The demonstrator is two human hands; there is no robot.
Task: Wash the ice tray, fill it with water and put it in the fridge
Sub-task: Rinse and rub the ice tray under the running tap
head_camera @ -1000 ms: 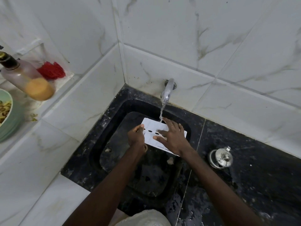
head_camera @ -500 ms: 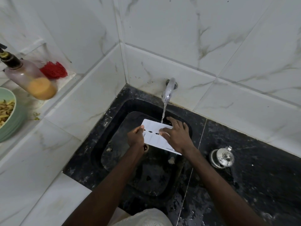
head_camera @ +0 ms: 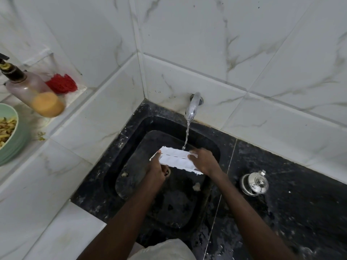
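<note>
- The ice tray (head_camera: 176,159), white and long, is being held over the black sink (head_camera: 129,147), above the basin and not touching its floor. It is tilting a little, with its right end lower than its left.
- The left hand (head_camera: 155,170) is gripping the tray's left end, with the thumb lying on top near the corner and the other fingers curling underneath, out of sight.
- The right hand (head_camera: 205,162) is holding the tray's right end, with the fingers wrapping over the far edge and the thumb pressing on the upper face.
- Water (head_camera: 186,136) is running in a thin stream from the chrome tap (head_camera: 192,107), which is sticking out of the tiled wall (head_camera: 206,44), and is landing on the tray's far edge just beside the right hand.
- A small steel pot with a lid (head_camera: 255,182) is standing on the dark surface (head_camera: 304,212) to the right of the sink, well apart from the hands.
- On the white ledge (head_camera: 56,132) at the left, a pump bottle (head_camera: 33,92) with orange liquid at its bottom is standing beside a red scrubber (head_camera: 61,84).
- A green bowl (head_camera: 16,139) holding pale food scraps is sitting at the left edge of the view.
- A few bits of debris are lying on the sink floor near the drain.
</note>
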